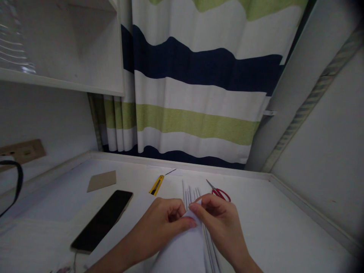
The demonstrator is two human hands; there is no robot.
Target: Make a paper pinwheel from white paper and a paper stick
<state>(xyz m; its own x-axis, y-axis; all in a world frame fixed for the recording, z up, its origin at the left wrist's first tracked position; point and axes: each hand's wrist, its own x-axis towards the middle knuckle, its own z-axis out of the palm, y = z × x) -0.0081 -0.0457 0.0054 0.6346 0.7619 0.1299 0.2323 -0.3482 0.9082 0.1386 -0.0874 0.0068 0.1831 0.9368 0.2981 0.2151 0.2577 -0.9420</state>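
Both hands meet at the front centre of the white desk, on the upper corner of a white sheet of paper [182, 252]. My left hand [167, 220] is closed, its thumb pressing the sheet near the tip. With thumb and fingers, my right hand [217, 220] pinches the very corner, which looks folded or curled. Beneath the sheet and hands lie several thin white paper sticks [211, 250], their far ends showing beyond my fingers. Red-handled scissors [218, 192] rest just past my right hand. A yellow utility knife [157, 185] with its blade out lies beyond my left hand.
A black phone [104, 220] with a cable lies on the left of the desk [273, 227]. Behind it is a small brown card [102, 181]. A raised rim edges the desk, a striped curtain [199, 91] hangs behind, and a shelf [62, 81] overhangs the left.
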